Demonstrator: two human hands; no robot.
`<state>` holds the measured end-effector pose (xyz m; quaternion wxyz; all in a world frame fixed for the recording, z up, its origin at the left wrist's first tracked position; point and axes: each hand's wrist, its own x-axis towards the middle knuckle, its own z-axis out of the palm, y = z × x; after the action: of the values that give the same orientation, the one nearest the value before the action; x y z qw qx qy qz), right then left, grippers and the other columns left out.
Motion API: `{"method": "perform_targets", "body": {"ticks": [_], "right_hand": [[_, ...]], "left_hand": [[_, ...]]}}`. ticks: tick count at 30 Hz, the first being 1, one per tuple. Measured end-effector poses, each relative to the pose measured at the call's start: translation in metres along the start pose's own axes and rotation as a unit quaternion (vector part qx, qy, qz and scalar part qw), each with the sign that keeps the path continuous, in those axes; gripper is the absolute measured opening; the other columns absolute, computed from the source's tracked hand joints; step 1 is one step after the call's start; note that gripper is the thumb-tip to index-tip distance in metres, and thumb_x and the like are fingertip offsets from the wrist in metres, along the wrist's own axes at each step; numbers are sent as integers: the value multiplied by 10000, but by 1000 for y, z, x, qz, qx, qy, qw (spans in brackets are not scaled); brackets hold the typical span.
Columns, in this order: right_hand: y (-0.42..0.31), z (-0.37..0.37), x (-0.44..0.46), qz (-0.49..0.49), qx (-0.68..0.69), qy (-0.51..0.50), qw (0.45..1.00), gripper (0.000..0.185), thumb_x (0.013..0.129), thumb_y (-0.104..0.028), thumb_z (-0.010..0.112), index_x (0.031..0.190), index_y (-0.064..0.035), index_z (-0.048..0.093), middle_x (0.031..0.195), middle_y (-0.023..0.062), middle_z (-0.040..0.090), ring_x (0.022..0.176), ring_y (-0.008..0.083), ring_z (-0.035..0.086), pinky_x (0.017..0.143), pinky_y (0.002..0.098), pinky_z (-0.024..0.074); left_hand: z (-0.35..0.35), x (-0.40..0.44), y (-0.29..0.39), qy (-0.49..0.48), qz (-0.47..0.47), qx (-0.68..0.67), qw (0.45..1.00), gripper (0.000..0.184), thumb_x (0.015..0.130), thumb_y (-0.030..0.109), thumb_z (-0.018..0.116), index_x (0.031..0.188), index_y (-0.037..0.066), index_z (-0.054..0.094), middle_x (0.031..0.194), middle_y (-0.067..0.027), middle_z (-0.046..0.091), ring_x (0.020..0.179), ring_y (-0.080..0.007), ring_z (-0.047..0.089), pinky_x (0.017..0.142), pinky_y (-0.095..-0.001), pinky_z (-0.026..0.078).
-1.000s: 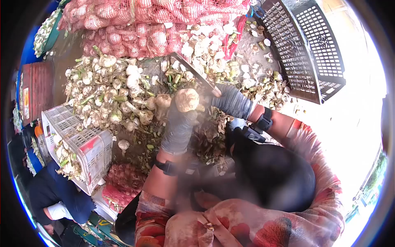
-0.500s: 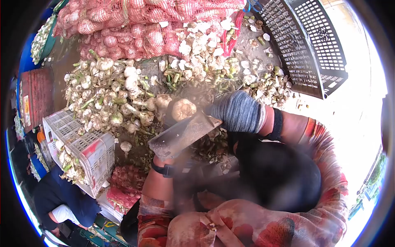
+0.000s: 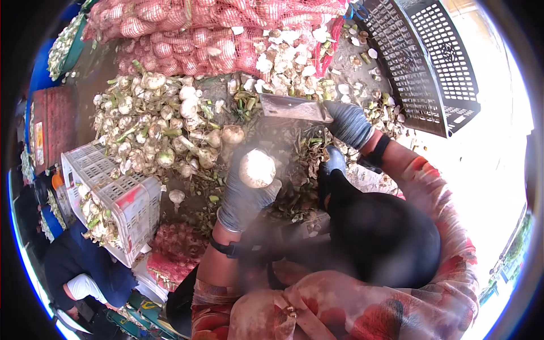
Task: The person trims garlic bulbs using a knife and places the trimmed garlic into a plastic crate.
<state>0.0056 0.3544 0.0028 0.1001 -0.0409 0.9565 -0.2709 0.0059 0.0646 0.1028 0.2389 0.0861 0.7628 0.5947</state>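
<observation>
A white garlic bulb (image 3: 257, 168) rests in my left hand (image 3: 241, 201), whose gloved fingers are wrapped round its underside. In my right hand (image 3: 349, 124), also gloved in grey, is a cleaver (image 3: 296, 108) with a broad, dirty blade pointing left. The blade lies above and to the right of the bulb, apart from it. Left of my hands spreads a heap of untrimmed garlic bulbs (image 3: 150, 122) with stalks and roots. Leaf and stalk scraps (image 3: 309, 147) cover the ground below the blade.
Red mesh sacks of garlic (image 3: 187, 45) are stacked at the back. A black plastic crate (image 3: 422, 62) stands at the right. On the left, a white crate (image 3: 133, 212) holds more garlic, and a person in dark clothing (image 3: 85, 260) bends nearby. Pale peelings (image 3: 283, 62) lie against the sacks.
The cleaver has swung up and away to the right from over the bulb. My left hand has come into view from behind the blade, and the bulb now shows a smooth white face.
</observation>
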Motion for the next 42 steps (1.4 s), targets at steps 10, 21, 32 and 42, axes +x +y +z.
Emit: {"method": "perform_targets", "body": {"ticks": [10, 21, 32, 42], "right_hand": [[-36, -19, -10, -23, 124, 24, 992, 353, 782, -268, 727, 1039, -60, 604, 869, 170, 655, 837, 357, 645, 707, 392, 520], [-48, -5, -8, 27, 125, 6, 992, 346, 841, -347, 654, 1019, -59, 585, 824, 203, 630, 787, 403, 618, 666, 464, 497], [-61, -5, -11, -82, 47, -103, 990, 278, 776, -215, 636, 1020, -102, 565, 792, 148, 652, 755, 351, 656, 630, 458, 510], [-78, -24, -16, -202, 46, -48, 977, 428, 679, -134, 682, 1085, -100, 553, 763, 126, 629, 714, 342, 652, 583, 446, 504]], "left_hand": [[-179, -22, -11, 129, 155, -443, 873, 367, 915, 367, 550, 1140, 79, 516, 1089, -90, 582, 1038, -249, 554, 941, -473, 442], [-74, 71, -78, 32, -48, 606, 793, 864, 706, 599, 704, 1340, 55, 480, 1418, -199, 415, 1361, -343, 311, 1133, -510, 159], [-30, 73, -121, 39, -225, -327, 917, 638, 845, 563, 574, 1258, 86, 479, 1193, -175, 527, 1072, -284, 570, 893, -416, 510], [-12, 22, -64, -111, -122, -404, 900, 486, 953, 206, 523, 1389, 45, 378, 1337, -133, 478, 1142, -234, 554, 991, -328, 463]]}}
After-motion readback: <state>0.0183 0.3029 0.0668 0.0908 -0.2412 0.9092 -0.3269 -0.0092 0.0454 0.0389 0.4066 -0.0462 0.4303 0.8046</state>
